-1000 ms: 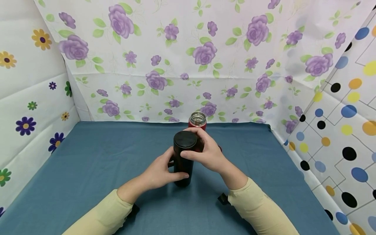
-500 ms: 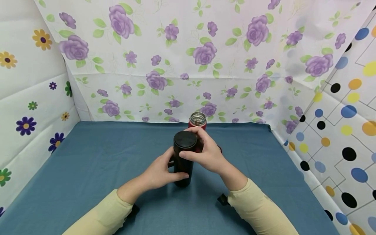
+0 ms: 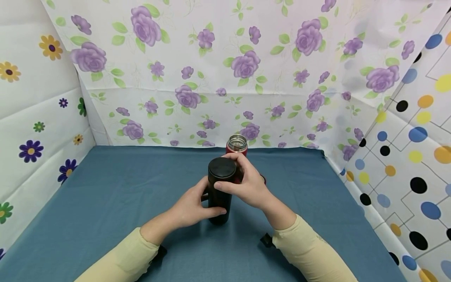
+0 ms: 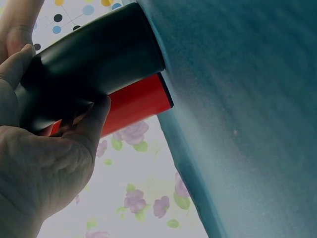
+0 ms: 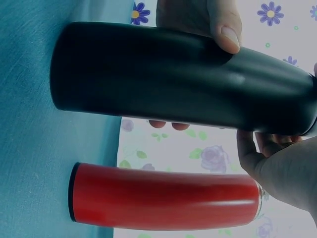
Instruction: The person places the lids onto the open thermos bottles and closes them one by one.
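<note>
A black thermos bottle point(image 3: 219, 199) stands upright on the blue cloth, its dark round lid point(image 3: 222, 167) on top. My left hand point(image 3: 190, 205) grips the lower body, thumb across the near side. Higher up, my right hand point(image 3: 251, 184) holds the bottle just below the top, thumb in front and fingers behind. In the right wrist view the left fingertips point(image 5: 179, 126) show past the bottle's far side. Behind stands a red thermos bottle point(image 5: 168, 198), upright and without a lid; its steel mouth point(image 3: 237, 141) shows in the head view.
A small dark-red rounded thing point(image 3: 263, 179) peeks out behind my right hand, mostly hidden. Blue cloth point(image 3: 141, 184) covers the table. A floral sheet point(image 3: 218, 70) hangs at the back, with patterned sheets on both sides.
My right thumb has slid very slightly left across the black thermos bottle, and the right wrist has shifted a little. The left hand and both bottles look unmoved.
</note>
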Tool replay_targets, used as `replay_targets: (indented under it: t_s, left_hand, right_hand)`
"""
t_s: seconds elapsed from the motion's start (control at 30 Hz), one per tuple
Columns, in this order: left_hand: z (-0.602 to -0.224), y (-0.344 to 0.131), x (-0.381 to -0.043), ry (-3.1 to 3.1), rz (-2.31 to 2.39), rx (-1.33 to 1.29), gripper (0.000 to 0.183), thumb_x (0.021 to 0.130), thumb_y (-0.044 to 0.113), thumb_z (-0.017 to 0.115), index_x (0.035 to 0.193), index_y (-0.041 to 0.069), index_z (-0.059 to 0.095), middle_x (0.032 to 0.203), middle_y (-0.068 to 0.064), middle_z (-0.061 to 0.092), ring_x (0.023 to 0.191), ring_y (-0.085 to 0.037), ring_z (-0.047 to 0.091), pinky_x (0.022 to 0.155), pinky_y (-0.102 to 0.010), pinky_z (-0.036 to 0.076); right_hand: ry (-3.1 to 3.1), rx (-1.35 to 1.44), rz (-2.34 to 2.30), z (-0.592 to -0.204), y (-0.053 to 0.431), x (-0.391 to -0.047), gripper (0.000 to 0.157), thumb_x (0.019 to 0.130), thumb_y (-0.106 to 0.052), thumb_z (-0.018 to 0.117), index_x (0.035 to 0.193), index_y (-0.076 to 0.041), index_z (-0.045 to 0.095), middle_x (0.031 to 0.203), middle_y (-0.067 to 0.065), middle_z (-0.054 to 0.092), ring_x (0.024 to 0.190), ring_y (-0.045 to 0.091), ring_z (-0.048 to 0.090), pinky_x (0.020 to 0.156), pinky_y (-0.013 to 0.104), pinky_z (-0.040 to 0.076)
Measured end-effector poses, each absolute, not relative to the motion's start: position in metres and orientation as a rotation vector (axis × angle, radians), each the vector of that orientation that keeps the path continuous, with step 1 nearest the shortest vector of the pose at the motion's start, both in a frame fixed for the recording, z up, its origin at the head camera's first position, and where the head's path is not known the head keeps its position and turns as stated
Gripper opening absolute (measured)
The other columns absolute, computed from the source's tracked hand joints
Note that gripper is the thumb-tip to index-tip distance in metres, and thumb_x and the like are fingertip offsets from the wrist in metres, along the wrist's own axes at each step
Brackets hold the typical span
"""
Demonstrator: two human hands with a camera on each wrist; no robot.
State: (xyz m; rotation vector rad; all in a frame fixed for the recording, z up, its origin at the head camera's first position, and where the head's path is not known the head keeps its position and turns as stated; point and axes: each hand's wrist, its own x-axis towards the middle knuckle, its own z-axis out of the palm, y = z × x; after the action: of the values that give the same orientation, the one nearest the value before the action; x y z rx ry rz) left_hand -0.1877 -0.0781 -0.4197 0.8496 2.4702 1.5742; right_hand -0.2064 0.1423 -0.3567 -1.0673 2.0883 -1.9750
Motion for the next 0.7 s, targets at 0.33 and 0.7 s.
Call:
replay_targets:
  t_s: [0.33, 0.7]
  left_hand:
    - [-0.4195, -0.079, -0.1876, 2.486, 1.562, 0.86, 0.076, 0.083, 0.043, 0.086, 0.145, 0.041, 0.041, 0.127, 0.015, 0.059, 0.124, -0.008, 0.057, 0.106, -0.052, 0.049]
    - [-0.4181, -0.0786, -0.1867, 2.491, 1.56, 0.843, 0.079, 0.082, 0.042, 0.087, 0.146, 0.039, 0.04, 0.125, 0.014, 0.06, 0.123, -0.008, 0.057, 0.106, -0.055, 0.048]
  right_hand:
    - [2.009, -1.146, -1.943, -0.3558, 0.1461, -0.2096, 0.071, 0.095, -0.028, 0.076, 0.154, -0.018, 0.038, 0.142, 0.011, 0.051, 0.127, 0.031, 0.057, 0.1, 0.045, 0.054]
    - [1.889, -1.223, -1.921, -0.3574, 0.1515, -0.2143, 0.073, 0.099, -0.033, 0.068, 0.16, -0.014, 0.033, 0.148, 0.016, 0.049, 0.133, 0.035, 0.052, 0.107, 0.046, 0.049]
